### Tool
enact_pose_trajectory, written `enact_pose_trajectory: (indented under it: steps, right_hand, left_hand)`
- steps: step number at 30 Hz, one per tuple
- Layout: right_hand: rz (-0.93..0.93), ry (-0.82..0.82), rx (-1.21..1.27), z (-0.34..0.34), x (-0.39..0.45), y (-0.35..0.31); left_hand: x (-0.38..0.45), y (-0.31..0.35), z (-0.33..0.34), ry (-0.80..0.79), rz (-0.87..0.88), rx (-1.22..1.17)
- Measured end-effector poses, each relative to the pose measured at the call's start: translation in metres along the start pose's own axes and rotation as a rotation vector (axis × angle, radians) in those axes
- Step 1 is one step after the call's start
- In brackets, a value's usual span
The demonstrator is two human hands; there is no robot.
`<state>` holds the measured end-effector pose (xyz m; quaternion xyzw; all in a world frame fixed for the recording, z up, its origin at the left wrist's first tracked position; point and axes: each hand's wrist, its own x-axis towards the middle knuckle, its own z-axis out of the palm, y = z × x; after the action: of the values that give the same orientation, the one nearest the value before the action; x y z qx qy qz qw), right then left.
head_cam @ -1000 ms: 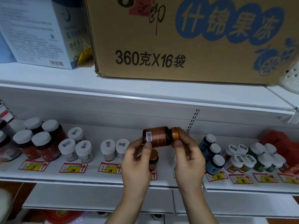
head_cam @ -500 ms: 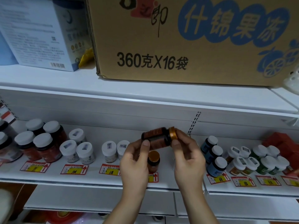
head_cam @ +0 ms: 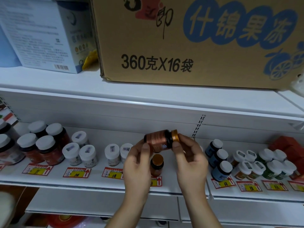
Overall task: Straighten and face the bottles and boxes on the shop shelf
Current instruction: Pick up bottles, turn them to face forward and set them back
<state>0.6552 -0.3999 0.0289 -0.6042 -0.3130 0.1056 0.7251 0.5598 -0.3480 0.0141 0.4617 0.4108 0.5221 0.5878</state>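
A dark bottle with a copper label and gold cap (head_cam: 158,140) lies on its side in the air above the white shelf (head_cam: 98,181). My left hand (head_cam: 137,167) pinches its base end, and my right hand (head_cam: 190,160) pinches the cap end. Below it, between my hands, a matching gold-capped bottle (head_cam: 157,165) stands upright on the shelf. White-capped bottles (head_cam: 87,153) stand in rows to the left. On the right stand blue bottles (head_cam: 219,163) and green and orange ones (head_cam: 263,165).
A large cardboard carton (head_cam: 197,43) and a pale blue box (head_cam: 41,33) sit on the upper shelf. Red boxes (head_cam: 289,148) stand at the far right. Price tags (head_cam: 76,172) line the shelf front. A lower shelf (head_cam: 102,204) runs beneath.
The bottle has been turned in my fingers: its barcode side rolled away and the copper label now faces me. Both hands stayed at about the same height above the shelf.
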Motion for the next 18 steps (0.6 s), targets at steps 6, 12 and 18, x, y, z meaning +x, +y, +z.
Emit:
enact_pose_trajectory:
  steps: [6, 12, 18]
  right_hand:
    - [-0.004, -0.026, -0.011, 0.0, -0.002, 0.0]
    - [0.007, -0.009, 0.054, -0.001, -0.006, 0.001]
    - [-0.013, -0.056, 0.062, -0.001, -0.016, 0.0]
  left_hand:
    - [-0.003, 0.0, -0.001, 0.04, 0.014, 0.053]
    - [0.0, -0.004, -0.006, 0.002, -0.009, 0.144]
    - [0.005, -0.005, -0.008, -0.084, -0.179, 0.142]
